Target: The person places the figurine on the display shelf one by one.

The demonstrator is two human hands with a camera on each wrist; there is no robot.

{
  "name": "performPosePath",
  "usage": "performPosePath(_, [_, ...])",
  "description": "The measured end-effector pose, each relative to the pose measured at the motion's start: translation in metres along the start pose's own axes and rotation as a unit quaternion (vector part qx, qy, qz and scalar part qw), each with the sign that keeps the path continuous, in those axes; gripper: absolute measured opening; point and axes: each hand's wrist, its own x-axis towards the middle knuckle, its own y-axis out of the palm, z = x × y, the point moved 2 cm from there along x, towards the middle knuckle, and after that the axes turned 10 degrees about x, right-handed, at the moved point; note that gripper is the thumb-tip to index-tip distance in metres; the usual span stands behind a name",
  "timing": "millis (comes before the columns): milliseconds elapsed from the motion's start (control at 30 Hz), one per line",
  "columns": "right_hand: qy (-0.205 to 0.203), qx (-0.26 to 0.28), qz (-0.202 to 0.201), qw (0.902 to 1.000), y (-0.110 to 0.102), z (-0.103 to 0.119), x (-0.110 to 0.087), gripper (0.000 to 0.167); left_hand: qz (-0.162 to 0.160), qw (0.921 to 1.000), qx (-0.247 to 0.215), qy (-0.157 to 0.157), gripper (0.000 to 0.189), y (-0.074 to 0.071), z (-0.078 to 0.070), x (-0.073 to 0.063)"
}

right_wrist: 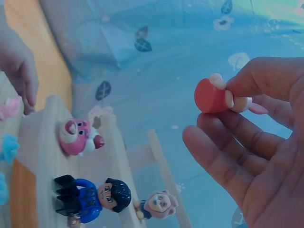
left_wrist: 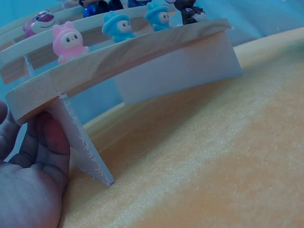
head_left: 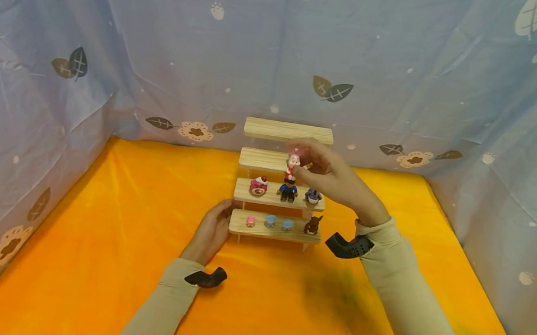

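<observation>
A small pink-and-red figurine (head_left: 293, 162) with pink ears is pinched between the thumb and fingers of my right hand (head_left: 328, 175), over the upper steps of a tiered wooden display stand (head_left: 264, 159). From the right wrist view its flat red base (right_wrist: 206, 96) faces the camera. My left hand (head_left: 211, 231) holds the left end of the stand's lowest step, its fingers (left_wrist: 52, 137) curled beneath the board beside the white leg (left_wrist: 83, 140). Nearest below the held figurine stands a toy man (head_left: 288, 191) in blue and black.
A pink bear (head_left: 258, 186) and a grey-blue figure (head_left: 313, 196) share the toy man's step. On the lowest step are a pink figure (head_left: 250, 220), two blue ones and a brown animal (head_left: 313, 225). A pink-haired figure (right_wrist: 159, 204) sits one step higher. Patterned curtains (head_left: 284, 50) surround the orange cloth (head_left: 154, 186).
</observation>
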Motion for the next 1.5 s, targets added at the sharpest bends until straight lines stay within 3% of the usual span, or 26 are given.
performPosePath(200, [-0.007, -0.024, -0.014, 0.9996, -0.004, 0.003, 0.018, 0.046, 0.004, 1.0000, 0.001, 0.001, 0.024, 0.000, 0.000, -0.001])
performPosePath(667, [0.006, -0.018, -0.024, 0.9995, -0.010, 0.001, 0.049, 0.043, -0.002, 0.9999, -0.007, 0.010, 0.023, -0.002, 0.000, 0.001])
performPosePath(1133, [-0.006, -0.078, -0.064, 0.9949, -0.010, -0.009, 0.067, 0.044, 0.007, 0.9998, 0.000, 0.017, 0.024, -0.001, 0.001, 0.001])
performPosePath(1500, [-0.007, -0.089, -0.103, 0.9907, -0.007, -0.022, 0.077, 0.032, -0.001, 0.9999, -0.001, 0.012, 0.026, -0.002, 0.003, 0.002])
